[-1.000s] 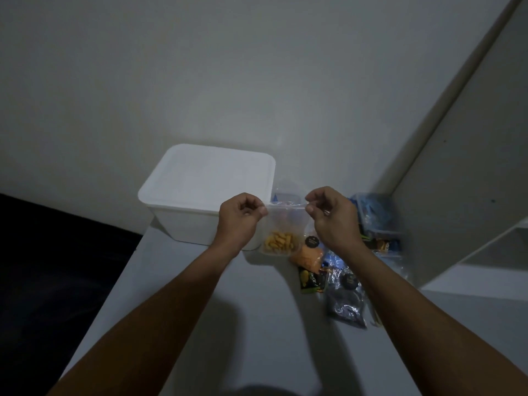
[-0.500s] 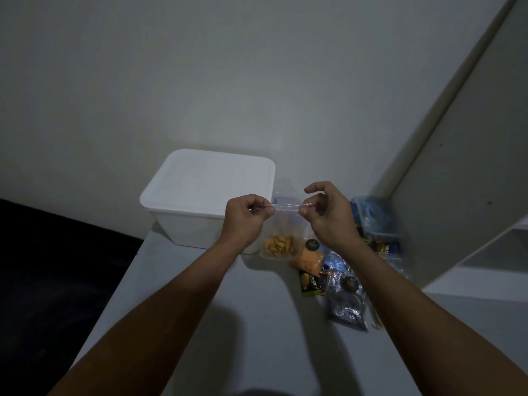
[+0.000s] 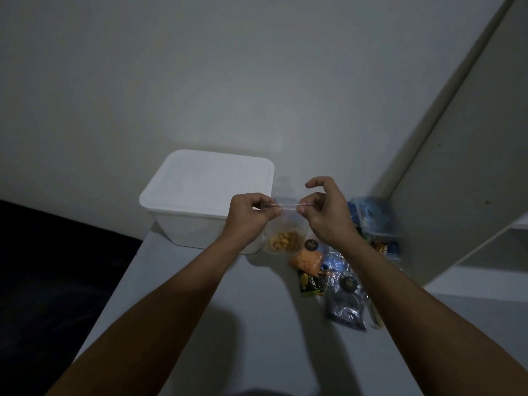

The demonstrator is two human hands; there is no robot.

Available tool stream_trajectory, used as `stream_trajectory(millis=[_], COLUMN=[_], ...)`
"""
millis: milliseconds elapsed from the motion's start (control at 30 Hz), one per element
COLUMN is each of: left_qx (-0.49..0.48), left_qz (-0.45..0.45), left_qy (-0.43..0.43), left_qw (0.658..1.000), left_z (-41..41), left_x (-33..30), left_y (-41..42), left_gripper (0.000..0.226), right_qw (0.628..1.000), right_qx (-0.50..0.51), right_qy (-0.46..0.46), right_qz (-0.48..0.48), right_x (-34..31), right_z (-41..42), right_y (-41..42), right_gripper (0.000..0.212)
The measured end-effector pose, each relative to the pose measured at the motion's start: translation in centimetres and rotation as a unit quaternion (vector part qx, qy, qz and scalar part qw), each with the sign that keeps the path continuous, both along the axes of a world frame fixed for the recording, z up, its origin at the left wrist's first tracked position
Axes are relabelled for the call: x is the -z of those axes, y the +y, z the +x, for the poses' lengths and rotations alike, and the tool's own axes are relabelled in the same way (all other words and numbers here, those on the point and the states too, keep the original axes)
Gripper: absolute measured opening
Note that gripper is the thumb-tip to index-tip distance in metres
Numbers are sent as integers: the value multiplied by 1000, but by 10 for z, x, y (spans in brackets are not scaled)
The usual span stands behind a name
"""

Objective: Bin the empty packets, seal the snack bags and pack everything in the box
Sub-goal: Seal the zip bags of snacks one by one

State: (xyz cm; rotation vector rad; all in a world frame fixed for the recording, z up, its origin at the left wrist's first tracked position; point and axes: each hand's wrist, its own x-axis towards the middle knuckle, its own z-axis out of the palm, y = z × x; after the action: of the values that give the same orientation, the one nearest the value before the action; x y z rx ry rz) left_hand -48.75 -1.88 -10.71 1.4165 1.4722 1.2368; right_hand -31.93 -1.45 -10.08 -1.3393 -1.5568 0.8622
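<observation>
A clear zip bag [image 3: 281, 235] with yellow snack pieces at its bottom hangs above the table, just right of the white lidded box [image 3: 205, 195]. My left hand [image 3: 250, 217] pinches the left end of the bag's top strip. My right hand [image 3: 324, 208] pinches the strip a short way along, its index finger raised. Below the bag lie an orange snack bag [image 3: 307, 260], a dark green packet [image 3: 310, 282] and a dark shiny packet [image 3: 345, 298].
The grey table [image 3: 177, 295] ends at a dark drop on the left. More blue and clear wrappers [image 3: 371, 218] are heaped at the back right against a slanted white panel [image 3: 457, 167]. A wall stands right behind the box.
My right hand has slid left along the bag's top strip toward my left hand, and its index finger has lifted. The bag has risen slightly.
</observation>
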Motion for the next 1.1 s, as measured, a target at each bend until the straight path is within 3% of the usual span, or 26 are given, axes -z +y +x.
stream_trajectory(millis=[267,533,767,1100], left_qx=[-5,9,-12,8], left_qz=[6,14,14,42], left_qy=[46,16,57,83], left_qw=[999,1000,998,996], left_z=[5,-2,5,7], left_x=[-5,-4,-3,-2], left_y=[3,2,4,7], left_gripper=[8,7,12,8], right_qw=[999,999,993,994], right_qx=[-35,2,-32,-27], right_qy=[-38,-35,-112,-98], right_qz=[3,30,36,40], right_x=[-4,-3,-5,-9], right_z=[0,3,-3,-4], right_y=[1,2,2,3], right_gripper=[53,42,48,41])
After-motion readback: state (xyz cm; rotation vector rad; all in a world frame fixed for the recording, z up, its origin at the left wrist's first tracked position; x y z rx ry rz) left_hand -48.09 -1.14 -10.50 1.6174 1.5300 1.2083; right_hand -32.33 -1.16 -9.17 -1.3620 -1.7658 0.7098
